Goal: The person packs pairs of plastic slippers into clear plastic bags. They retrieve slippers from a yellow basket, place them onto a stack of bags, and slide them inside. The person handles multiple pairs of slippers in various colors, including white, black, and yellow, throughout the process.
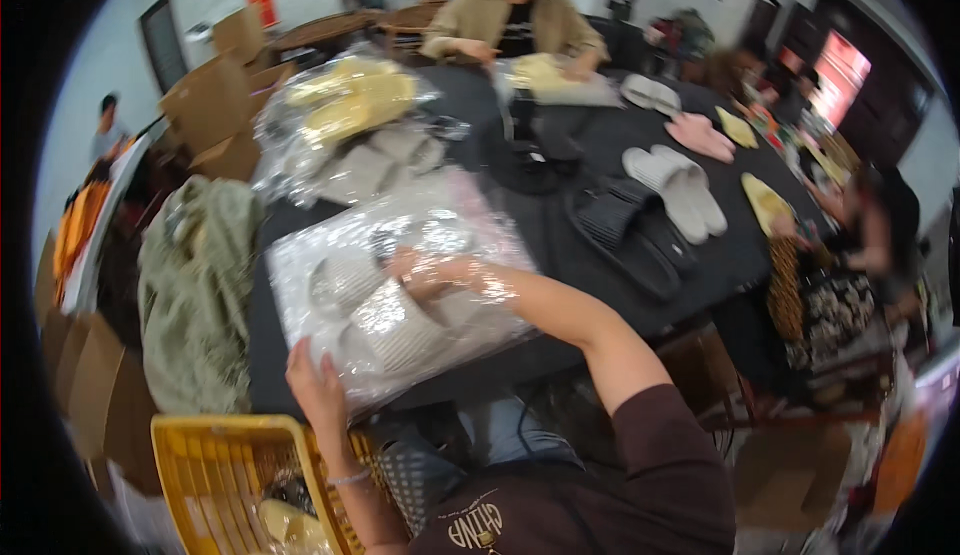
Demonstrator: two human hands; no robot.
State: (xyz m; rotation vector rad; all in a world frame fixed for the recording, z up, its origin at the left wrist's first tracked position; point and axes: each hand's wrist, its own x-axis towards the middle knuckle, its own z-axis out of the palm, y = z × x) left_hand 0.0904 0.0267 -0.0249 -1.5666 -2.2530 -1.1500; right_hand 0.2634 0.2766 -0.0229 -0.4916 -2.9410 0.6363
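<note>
A pair of pale grey ribbed slippers (pixel 400 331) lies inside a clear plastic bag (pixel 300 255) at the table's near left. My left hand (pixel 318 383) pinches the bag's near left edge, thumb and fingers along the film. My right hand (pixel 428 273) reaches in from the right over the slippers' far end. Shiny film crosses its wrist, so the hand seems to be within the bag. Its fingers are blurred and partly hidden behind the plastic. The bag rests on further flat plastic with a pinkish patch at its far side.
Bagged yellow slippers (pixel 360 100) are heaped at the far left. Black slides (pixel 625 235), white slides (pixel 680 190) and pink slippers (pixel 700 135) stand to the right. A yellow crate (pixel 225 430) is at lower left. Across the table, a person (pixel 520 15) handles a bagged yellow item.
</note>
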